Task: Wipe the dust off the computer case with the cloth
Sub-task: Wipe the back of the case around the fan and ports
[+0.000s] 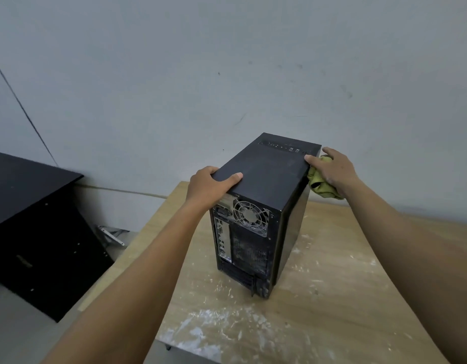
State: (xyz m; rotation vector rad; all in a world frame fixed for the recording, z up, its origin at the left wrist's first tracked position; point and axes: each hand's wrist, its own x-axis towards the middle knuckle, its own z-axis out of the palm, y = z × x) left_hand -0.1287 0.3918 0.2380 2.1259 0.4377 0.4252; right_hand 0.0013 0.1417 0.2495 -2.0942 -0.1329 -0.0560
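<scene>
upright, computer case [263, 179] between hands: left hand [208, 186] grips top, right hand [332, 170] presses cloth [319, 182] sideways.

Pale wooden table [327, 271], bare-topped and scuffed. Bore a black computer case [266, 166] standing upright, rear panel and fan grille turned toward the camera. Showed white smears and flecks just right of the computer case and in front of it, thickest well in front.

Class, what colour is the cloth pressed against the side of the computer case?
Yellow-green; the cloth shows best in the head view, under the right hand.
</scene>
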